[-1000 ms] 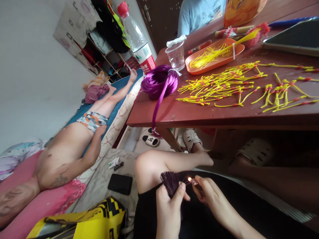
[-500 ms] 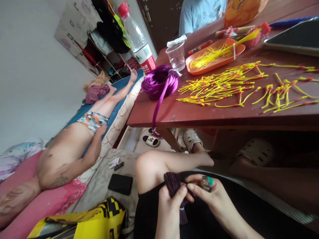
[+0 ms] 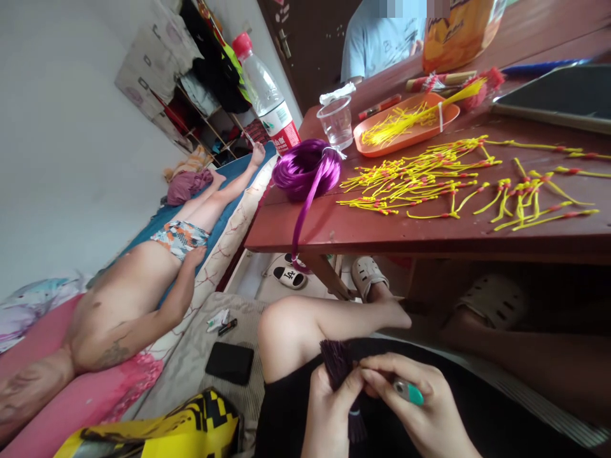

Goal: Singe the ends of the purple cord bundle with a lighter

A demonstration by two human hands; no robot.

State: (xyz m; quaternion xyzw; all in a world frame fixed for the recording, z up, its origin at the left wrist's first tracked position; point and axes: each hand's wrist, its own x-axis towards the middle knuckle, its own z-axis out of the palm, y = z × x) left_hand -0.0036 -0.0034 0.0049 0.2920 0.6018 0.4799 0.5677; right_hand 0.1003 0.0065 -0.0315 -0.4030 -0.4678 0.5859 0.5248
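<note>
My left hand (image 3: 334, 401) is closed around a bundle of dark purple cords (image 3: 337, 362). Its cut ends fan out above the thumb, and a pale tie binds the bundle near its lower end. My right hand (image 3: 415, 394) meets the left at the bundle's side, thumb and forefinger pinched together; whatever is between those fingertips is too small to make out. A small grey-and-green object that looks like a lighter (image 3: 409, 392) is tucked in the right hand's fingers, most of it hidden. Both hands are over my black-clothed lap.
The red-brown table (image 3: 286, 235) bears a purple cord coil (image 3: 305, 168), knotted yellow-and-red cords (image 3: 429, 168), an orange tray (image 3: 382, 149), a plastic cup (image 3: 335, 121), a bottle (image 3: 270, 95) and a phone (image 3: 558, 98). One person lies on a bed at left; another sits across the table.
The right hand has turned slightly, so the green-ended object points lower. Both hands stay together at the purple bundle, and the view has shifted a little.
</note>
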